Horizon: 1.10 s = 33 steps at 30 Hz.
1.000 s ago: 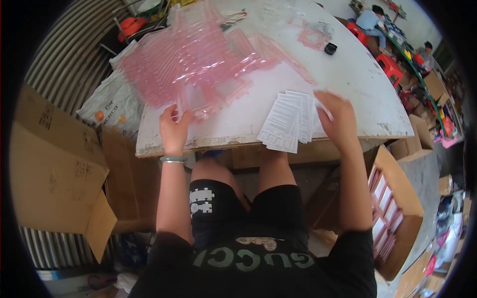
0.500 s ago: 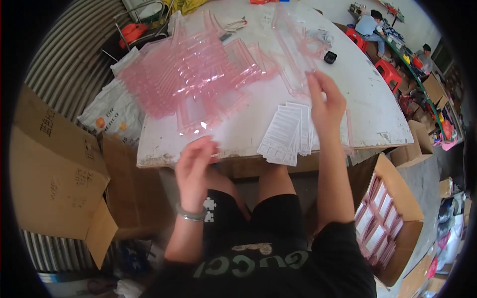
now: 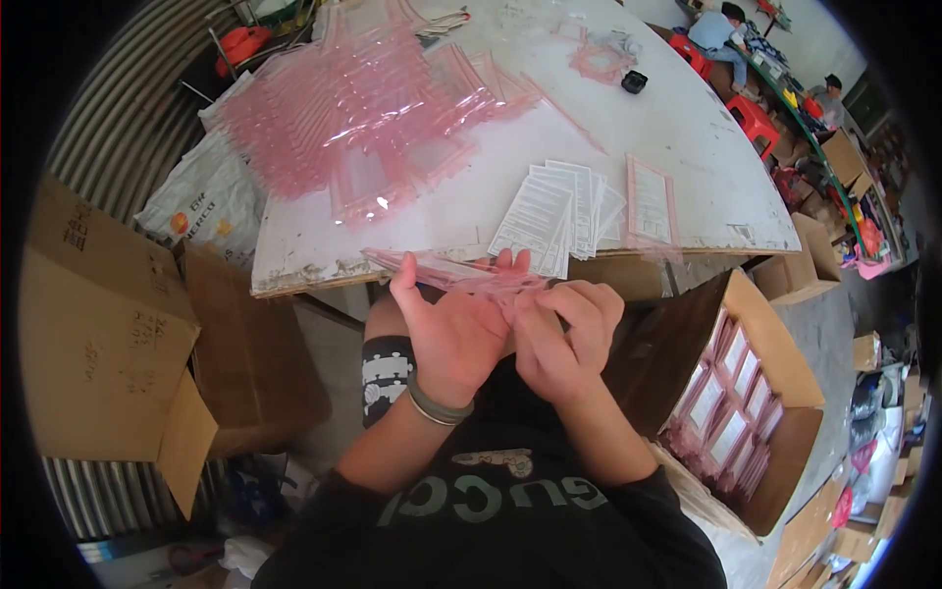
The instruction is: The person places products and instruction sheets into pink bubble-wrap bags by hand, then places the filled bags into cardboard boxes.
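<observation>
Both hands meet just below the table edge: the left hand (image 3: 453, 329) and right hand (image 3: 561, 334) pinch a pink zip bag (image 3: 446, 273) between them, seemingly working its mouth open. Next it likely needs a printed card from the fanned stack (image 3: 551, 214) slid in. The bag is thin, translucent, limp and lies nearly flat. Filled bags stand in the cardboard box (image 3: 738, 393).

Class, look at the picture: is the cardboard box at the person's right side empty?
No: the cardboard box holds rows of pink bags with white cards inside them.
</observation>
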### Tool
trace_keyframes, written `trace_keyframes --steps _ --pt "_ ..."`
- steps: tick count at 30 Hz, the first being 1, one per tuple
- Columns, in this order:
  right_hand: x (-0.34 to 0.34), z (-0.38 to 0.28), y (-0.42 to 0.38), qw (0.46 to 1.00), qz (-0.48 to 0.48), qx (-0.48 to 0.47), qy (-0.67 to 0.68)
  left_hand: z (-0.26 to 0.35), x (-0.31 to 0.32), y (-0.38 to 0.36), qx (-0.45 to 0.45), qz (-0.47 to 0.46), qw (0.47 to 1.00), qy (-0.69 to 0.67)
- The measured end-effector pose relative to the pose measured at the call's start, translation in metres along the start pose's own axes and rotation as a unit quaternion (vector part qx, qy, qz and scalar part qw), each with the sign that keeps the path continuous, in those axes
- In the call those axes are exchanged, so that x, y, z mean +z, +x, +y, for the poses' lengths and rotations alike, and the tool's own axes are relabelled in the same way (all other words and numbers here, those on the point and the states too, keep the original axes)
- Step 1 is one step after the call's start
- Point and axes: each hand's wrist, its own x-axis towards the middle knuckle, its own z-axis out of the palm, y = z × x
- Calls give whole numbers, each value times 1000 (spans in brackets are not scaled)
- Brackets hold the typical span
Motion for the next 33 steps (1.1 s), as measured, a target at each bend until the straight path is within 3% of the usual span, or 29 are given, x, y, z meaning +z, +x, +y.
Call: trace_keyframes --steps 5,14,17,20,23,26,29,33 --pt "16 -19 7 998 10 40 54 3 16 -10 108 15 994 6" --pt "11 -36 7 990 -32 103 94 -7 16 -14 166 -57 982 67" --pt "3 -36 18 979 -96 100 152 -6 15 -15 210 -85 967 116" --pt "-6 -39 32 943 -181 148 238 -1 10 -14 200 -115 967 109" --pt "-7 -35 34 931 -206 153 259 0 18 -16 242 -95 950 176" --pt "-17 -26 38 881 -337 165 287 21 7 -17 203 -122 948 213" --pt "-19 -29 37 892 -314 171 277 27 3 -20 160 -132 934 292" --pt "-16 -19 30 889 -352 161 244 21 -4 -14 161 -77 952 247"
